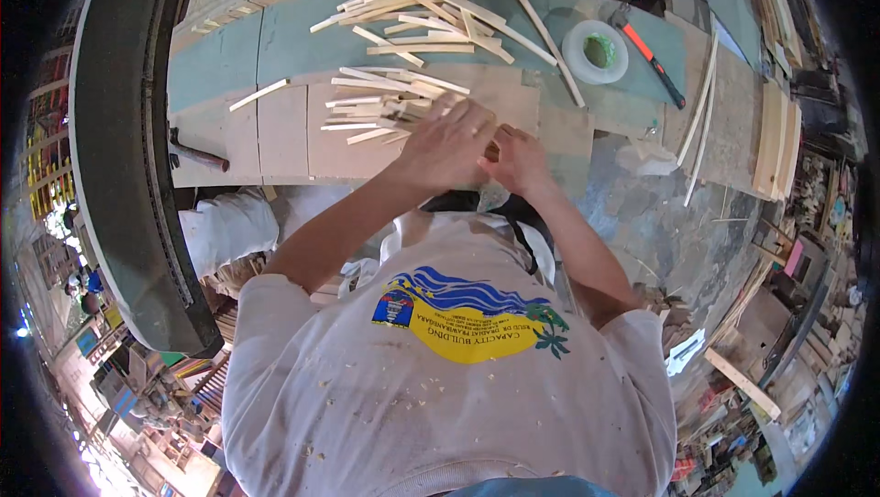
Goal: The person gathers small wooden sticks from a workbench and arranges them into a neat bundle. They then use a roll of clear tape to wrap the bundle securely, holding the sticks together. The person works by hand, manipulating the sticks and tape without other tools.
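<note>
Pale, slender wooden sticks [367, 83] lie roughly parallel on the green-and-tan table [215, 66] beside my left hand [451, 138]; the crisscrossed heap [422, 49] beyond looks unaligned: partway, I judge. My right hand [519, 160] curls close by; I cannot tell whether either grips anything.

From the person's head, one wide fisheye view looks steeply down, close over the white printed short-sleeved shirt [412, 414], and faces forward across the flat green-and-brown worktop [220, 71], with bare left hand [451, 144] and bare right hand [519, 161] just above mid-view.
</note>
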### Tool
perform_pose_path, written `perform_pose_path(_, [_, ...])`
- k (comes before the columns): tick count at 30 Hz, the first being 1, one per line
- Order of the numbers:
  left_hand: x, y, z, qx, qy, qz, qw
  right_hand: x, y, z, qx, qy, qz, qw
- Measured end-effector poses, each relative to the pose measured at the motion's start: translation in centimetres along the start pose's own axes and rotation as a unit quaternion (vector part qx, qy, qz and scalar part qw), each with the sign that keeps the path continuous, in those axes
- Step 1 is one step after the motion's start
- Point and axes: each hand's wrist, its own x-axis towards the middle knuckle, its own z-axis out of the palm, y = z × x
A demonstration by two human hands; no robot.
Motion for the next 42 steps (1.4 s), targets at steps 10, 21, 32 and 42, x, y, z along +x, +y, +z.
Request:
perform_pose_path(10, [2.5,-1.4,-0.5,-0.389,-0.021,-0.152,0.908,-0.7,4.0,0.6,0.279,0.169,-0.026,0.945])
perform_pose_path(21, [3.2,-1.8,7.9,-0.435,-0.037,-0.064,0.897,0.1,6.8,1.4,0.306,0.129,-0.041,0.942])
perform_pose_path(32, [4.2,-1.3,6.3,-0.427,-0.089,-0.092,0.895,0.5,8.5,2.6,0.274,0.111,-0.047,0.954])
perform_pose_path(42, [4.1,-1.5,6.4,-0.49,-0.075,-0.093,0.864,1.0,9.2,3.4,0.22,0.112,-0.072,0.966])
